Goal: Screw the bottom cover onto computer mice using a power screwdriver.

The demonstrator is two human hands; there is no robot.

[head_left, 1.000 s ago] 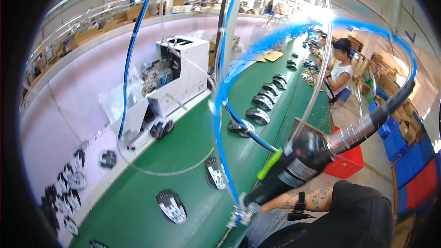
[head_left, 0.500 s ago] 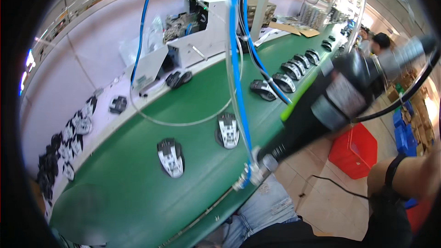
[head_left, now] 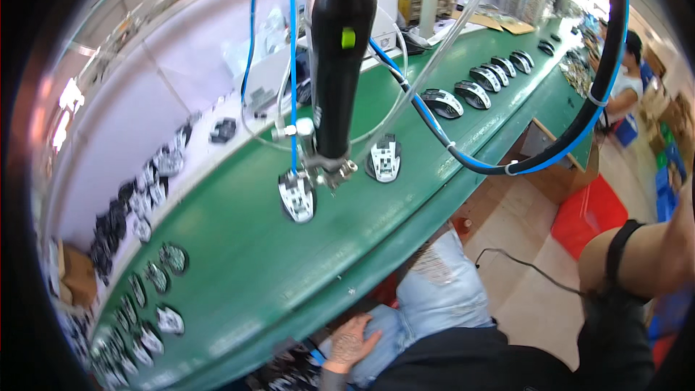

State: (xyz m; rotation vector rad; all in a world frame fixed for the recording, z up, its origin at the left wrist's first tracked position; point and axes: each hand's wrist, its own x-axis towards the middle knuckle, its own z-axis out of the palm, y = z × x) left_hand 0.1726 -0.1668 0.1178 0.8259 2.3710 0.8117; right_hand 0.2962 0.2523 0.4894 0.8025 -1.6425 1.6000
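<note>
At the lower edge, my left hand [head_left: 352,340] lies on the blue jeans over my thigh, thumb apart from the fingers and nothing in it. My right arm [head_left: 655,257], with a black band around it, is bent up at the right edge; its hand is outside the picture. A black power screwdriver [head_left: 334,65] with a green button hangs upright over the green work surface [head_left: 347,239], apart from my visible hand. Just below its tip lies a black-and-white computer mouse shell [head_left: 297,203]. A second mouse shell [head_left: 386,159] lies to its right.
A row of mouse shells [head_left: 489,78] runs along the far right. More mouse parts [head_left: 137,318] fill the near left end and the white ledge [head_left: 206,156]. Blue and black hoses [head_left: 478,163] loop across. A red bin [head_left: 586,213] and a co-worker [head_left: 626,80] are at the right.
The screwdriver has swung from a slant on the right to upright further left. My left hand has come into view on my thigh. The whole view has shifted, showing more parts at lower left.
</note>
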